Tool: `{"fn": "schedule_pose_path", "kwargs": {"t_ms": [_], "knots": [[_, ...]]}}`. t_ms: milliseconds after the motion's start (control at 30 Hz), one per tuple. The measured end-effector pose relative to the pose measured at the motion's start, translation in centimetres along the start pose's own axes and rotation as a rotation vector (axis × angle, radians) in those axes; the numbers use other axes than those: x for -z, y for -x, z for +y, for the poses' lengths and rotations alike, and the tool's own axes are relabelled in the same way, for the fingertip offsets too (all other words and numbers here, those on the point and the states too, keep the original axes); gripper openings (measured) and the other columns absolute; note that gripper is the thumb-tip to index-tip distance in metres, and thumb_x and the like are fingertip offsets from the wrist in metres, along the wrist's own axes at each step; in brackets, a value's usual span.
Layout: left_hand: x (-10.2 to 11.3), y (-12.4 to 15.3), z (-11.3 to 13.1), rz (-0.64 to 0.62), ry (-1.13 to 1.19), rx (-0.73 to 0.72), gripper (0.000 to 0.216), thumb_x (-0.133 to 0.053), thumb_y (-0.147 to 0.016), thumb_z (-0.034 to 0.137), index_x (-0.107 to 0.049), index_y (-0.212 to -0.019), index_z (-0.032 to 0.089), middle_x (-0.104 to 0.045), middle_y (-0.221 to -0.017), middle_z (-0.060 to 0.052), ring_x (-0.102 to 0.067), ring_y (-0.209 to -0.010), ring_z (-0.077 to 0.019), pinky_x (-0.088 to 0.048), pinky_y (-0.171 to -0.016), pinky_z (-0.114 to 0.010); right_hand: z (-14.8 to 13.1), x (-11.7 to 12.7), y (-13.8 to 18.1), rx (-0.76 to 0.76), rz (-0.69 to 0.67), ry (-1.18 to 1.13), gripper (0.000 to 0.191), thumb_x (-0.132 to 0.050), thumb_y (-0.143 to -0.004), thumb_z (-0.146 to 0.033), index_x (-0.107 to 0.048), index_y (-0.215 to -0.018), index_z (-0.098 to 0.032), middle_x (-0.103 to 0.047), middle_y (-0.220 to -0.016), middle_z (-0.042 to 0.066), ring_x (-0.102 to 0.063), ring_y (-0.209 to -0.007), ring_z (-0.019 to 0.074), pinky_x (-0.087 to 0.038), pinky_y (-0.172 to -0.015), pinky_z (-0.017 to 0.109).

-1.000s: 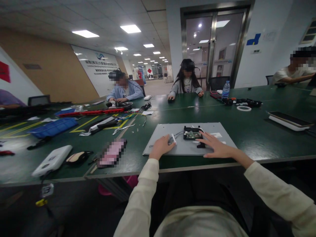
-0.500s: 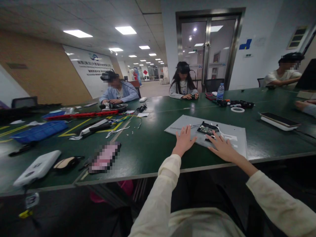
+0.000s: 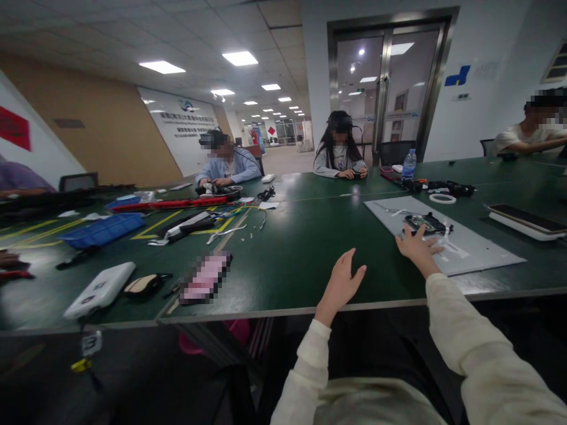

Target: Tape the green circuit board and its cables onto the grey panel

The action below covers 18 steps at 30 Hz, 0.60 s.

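A flat grey metal panel (image 3: pixel 478 251) lies askew on the right part of a dark green table (image 3: pixel 301 248). A small dark circuit board (image 3: pixel 426 223) sits on its far half, with thin white cables and white labels around it. The person's right hand (image 3: pixel 416 248) lies flat on the panel's near left part, fingers spread wide, just beside the board and holding nothing. The left hand (image 3: pixel 343 282) is open and empty, thumb apart, over bare table near the front edge, well apart from the panel; whether it touches the surface is unclear.

Beyond the panel are a white tape roll (image 3: pixel 442 198) and a water bottle (image 3: pixel 408 164). To the left lie a blue tray (image 3: pixel 103 229) and a white device (image 3: pixel 100 289). Two people (image 3: pixel 339 147) sit at the far side. Behind them are glass doors (image 3: pixel 385 88) and a long corridor lit by ceiling panels.
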<state>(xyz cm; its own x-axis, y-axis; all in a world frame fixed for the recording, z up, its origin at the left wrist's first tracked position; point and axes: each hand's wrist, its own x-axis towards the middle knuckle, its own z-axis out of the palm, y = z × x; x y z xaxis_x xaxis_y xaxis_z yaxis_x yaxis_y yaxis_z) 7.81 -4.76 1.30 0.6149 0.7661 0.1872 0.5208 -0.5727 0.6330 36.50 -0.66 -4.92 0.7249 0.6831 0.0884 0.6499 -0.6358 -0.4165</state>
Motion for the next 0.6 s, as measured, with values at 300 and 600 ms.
{"fn": "schedule_pose_path", "kwargs": {"t_ms": [300, 600], "knots": [[-0.4, 0.2, -0.3, -0.033, -0.005, 0.059, 0.064, -0.038, -0.091, 0.053, -0.025, -0.145, 0.023, -0.028, -0.152, -0.007, -0.028, -0.139, -0.0244, -0.035, -0.110, -0.043, 1.3, -0.4, -2.8, -0.094, -0.042, 0.011, 0.069, -0.033, -0.085, -0.058, -0.028, -0.146, -0.027, 0.003, -0.154, 0.018, -0.001, -0.132, 0.0571, 0.007, -0.086, 0.079], [-0.6, 0.2, -0.6, -0.002, -0.059, 0.012, 0.061, -0.036, -0.092, 0.051, -0.026, -0.145, 0.022, -0.032, -0.150, -0.007, -0.031, -0.137, -0.0234, -0.034, -0.111, -0.043, 1.7, 0.8, -3.5, -0.112, -0.036, 0.005, 0.069, -0.031, -0.085, -0.059, -0.027, -0.146, -0.028, 0.002, -0.154, 0.020, -0.014, -0.130, 0.0566, -0.007, -0.086, 0.081]]}}
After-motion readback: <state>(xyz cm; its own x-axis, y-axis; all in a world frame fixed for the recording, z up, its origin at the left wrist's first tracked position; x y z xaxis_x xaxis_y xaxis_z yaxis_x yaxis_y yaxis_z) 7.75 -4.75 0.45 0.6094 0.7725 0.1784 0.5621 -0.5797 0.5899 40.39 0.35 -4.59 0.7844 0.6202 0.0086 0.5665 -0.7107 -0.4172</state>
